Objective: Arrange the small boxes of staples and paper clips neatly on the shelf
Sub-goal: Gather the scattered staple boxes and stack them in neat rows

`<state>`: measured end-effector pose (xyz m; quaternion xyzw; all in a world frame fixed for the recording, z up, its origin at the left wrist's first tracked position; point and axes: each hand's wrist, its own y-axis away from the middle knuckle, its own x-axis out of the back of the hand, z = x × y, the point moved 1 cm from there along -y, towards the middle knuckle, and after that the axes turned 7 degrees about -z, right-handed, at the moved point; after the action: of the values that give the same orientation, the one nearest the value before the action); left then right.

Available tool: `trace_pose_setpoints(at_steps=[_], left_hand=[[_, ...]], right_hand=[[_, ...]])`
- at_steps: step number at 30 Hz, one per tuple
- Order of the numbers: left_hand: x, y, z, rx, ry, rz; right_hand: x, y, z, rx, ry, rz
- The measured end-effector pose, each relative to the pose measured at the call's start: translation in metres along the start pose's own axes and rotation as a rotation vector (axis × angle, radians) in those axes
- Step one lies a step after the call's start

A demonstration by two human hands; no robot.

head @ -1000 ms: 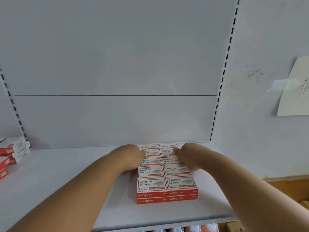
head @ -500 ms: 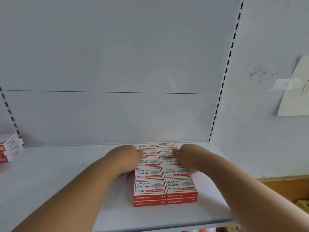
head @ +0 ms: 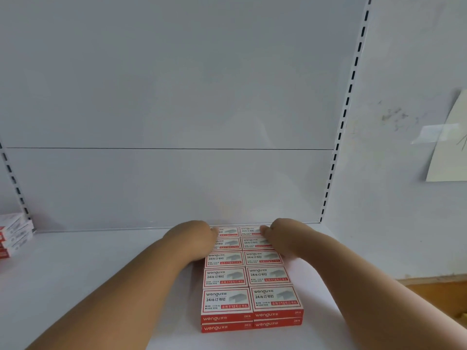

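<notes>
**Squaring the staple-box block at the back of the shelf**

Bracketing the block from both sides: left hand [head: 195, 239] pressed to the left flank of the staple boxes [head: 250, 276], right hand [head: 285, 236] pressed to the right flank, both up at the rear rows. Fingers on each hand look curled in against the box sides; neither is lifting anything. Whether they're actually clamped or just resting flat, can't tell, the fingertips are hidden behind the knuckles.

Block layout: two columns, five rows deep, two layers high by the front face. Red/white boxes, printed tops up, edges flush to each other. Rear row sits touching or just shy of the back panel [head: 164, 185]; can't resolve a gap.

Edges and room:
- Front of block is set back from the shelf [head: 75, 274] lip, bare strip in front.
- Right side: narrow bare strip out to the slotted upright [head: 338, 137].
- Left side: wide open shelf surface all the way to a second stack of boxes [head: 14, 236] at the far left edge, well apart from the block.

Taped paper sheet [head: 447, 142] on the wall to the right, off the shelf.
</notes>
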<state>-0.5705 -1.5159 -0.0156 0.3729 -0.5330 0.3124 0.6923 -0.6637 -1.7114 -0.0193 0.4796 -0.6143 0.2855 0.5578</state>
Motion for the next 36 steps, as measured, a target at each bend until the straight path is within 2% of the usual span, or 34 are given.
trace_pose_setpoints(at_steps=[4,8,11,13,16,18,22,30,36], left_hand=[[-0.004,-0.004,-0.002,0.013,0.008,0.014],[-0.007,-0.002,-0.003,0.034,0.022,0.039],[-0.003,-0.001,-0.001,0.07,0.075,0.23],[-0.001,-0.001,0.001,0.035,0.193,0.352],[-0.007,-0.005,0.005,-0.142,0.305,0.264],[-0.01,-0.008,0.004,-0.193,0.354,0.177],[-0.014,-0.011,0.004,-0.185,0.382,0.162],[-0.016,-0.013,0.003,-0.186,0.399,0.185],[-0.014,-0.014,0.002,-0.201,0.425,0.138]], right_hand=[[-0.003,-0.004,0.0,0.023,0.07,-0.003],[-0.006,-0.007,0.005,-0.03,-0.001,0.033],[0.002,-0.007,0.004,-0.039,-0.008,0.238],[0.005,-0.009,0.0,0.033,-0.082,0.335],[-0.001,-0.013,-0.007,0.145,-0.221,0.179],[-0.004,-0.014,-0.008,0.182,-0.237,0.121],[-0.005,-0.011,-0.008,0.212,-0.305,0.127],[-0.007,-0.011,-0.013,0.171,-0.246,0.161],[-0.004,-0.009,-0.012,0.184,-0.241,0.162]])
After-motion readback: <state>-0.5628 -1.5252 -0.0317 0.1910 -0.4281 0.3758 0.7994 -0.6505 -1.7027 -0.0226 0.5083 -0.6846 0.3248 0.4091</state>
